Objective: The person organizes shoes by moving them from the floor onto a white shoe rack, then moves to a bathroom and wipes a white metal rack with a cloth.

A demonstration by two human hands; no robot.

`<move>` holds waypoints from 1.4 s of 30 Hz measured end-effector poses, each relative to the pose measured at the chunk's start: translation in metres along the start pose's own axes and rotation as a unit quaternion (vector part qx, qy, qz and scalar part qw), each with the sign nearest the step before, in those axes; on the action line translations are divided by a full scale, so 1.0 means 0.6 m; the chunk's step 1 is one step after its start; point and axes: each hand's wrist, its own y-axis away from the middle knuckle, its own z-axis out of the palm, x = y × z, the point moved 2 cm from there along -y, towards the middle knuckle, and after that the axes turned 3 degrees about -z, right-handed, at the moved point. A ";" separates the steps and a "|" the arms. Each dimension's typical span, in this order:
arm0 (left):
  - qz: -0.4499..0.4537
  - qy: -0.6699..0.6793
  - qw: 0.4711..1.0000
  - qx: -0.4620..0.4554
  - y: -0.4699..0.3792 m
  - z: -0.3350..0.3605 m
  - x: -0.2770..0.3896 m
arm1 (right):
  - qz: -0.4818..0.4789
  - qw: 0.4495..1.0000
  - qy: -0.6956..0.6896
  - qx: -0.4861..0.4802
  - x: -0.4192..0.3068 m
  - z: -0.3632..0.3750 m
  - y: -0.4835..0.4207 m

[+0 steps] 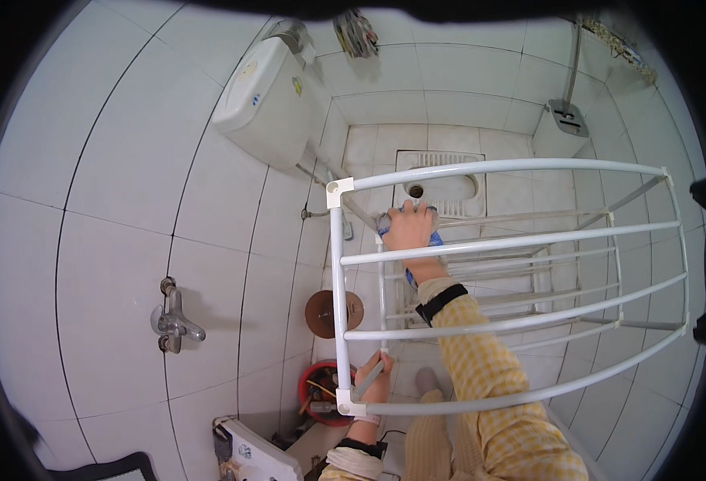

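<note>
A white tubular rack [512, 243] with several tiers and plastic corner joints stands before me. My right hand [410, 227] reaches in beneath its top bars, palm down. Bunched under that hand is a blue and grey cloth [436, 238], pressed near a lower joint at the rack's left end; the exact contact is hidden. My left hand [374, 368] grips a grey upright post [369, 381] near the front left corner, its fingers partly hidden behind the post. Both forearms wear yellow checked sleeves with black bands.
Beyond the rack lies a squat toilet [443, 183]. A cistern [263, 99] and a mixer tap [175, 321] are on the left wall. Below them stand a brown bucket [328, 314] and a red basin [302, 385] of tools. A washbasin [257, 448] juts in at lower left; a grey-lidded bin [560, 127] stands far right.
</note>
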 end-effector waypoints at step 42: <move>0.054 -0.033 0.997 0.036 0.003 -0.007 0.023 | -0.129 0.991 0.040 -0.019 0.066 -0.006 0.028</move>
